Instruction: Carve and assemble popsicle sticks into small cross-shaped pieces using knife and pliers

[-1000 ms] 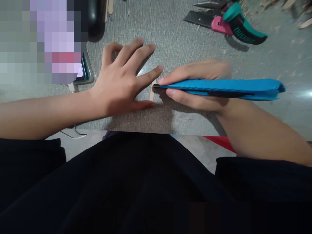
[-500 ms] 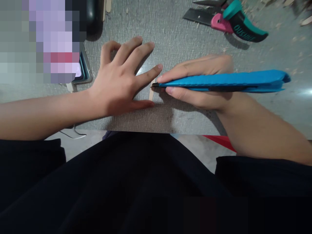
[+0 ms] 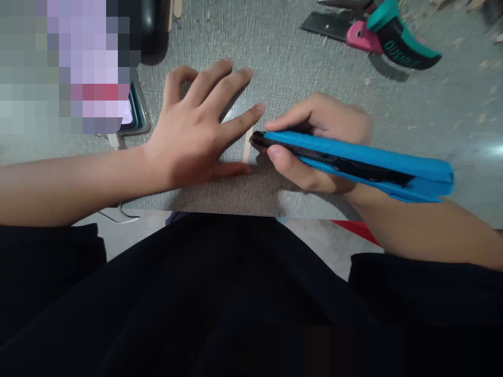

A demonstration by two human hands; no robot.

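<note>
My left hand [image 3: 204,123] lies on the grey table with its fingers spread. Its index fingertip and thumb tip are at the two ends of a short, pale wooden strip [image 3: 247,146]. In my right hand [image 3: 314,136] is a blue utility knife [image 3: 353,157], gripped between thumb and fingers. The knife's black front end points left and meets the strip near its middle. Whether the tip touches the wood or hovers just over it I cannot tell.
Teal and black cutters with a pink part [image 3: 393,42] lie at the upper right, near scattered wood chips. At the upper left are a black rounded object [image 3: 154,31], a phone [image 3: 135,110] and a blurred area. The table's front edge [image 3: 236,213] runs below my hands.
The back end of the blue knife has swung toward me and the knife has rolled, showing more of its black side. My right fingers have shifted with it. My left hand keeps its pose.
</note>
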